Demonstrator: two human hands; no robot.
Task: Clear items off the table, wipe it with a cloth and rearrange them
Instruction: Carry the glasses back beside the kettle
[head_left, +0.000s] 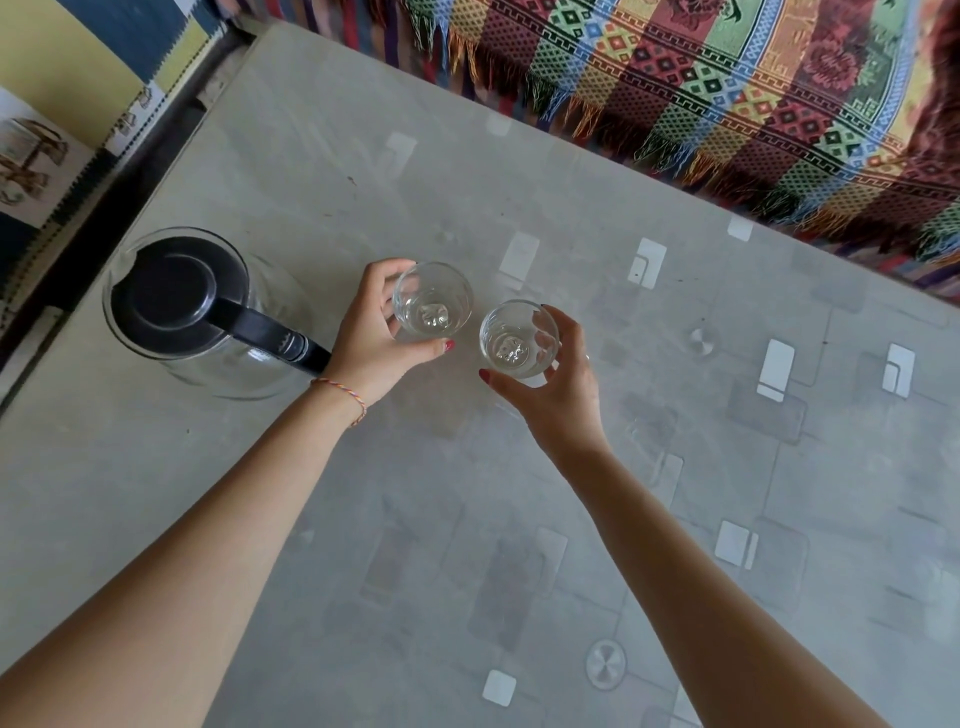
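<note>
Left hand (371, 343) grips one glass (432, 301), right hand (550, 384) the other glass (518, 339) — mid-surface (675, 467), beside the jug (192, 306) (lift straight up — keep them from clinking).

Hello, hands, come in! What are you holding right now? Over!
Left hand grips one glass. Right hand grips the other glass. Glass jug with black lid stands on the table, just left of the left hand. Over.
</note>
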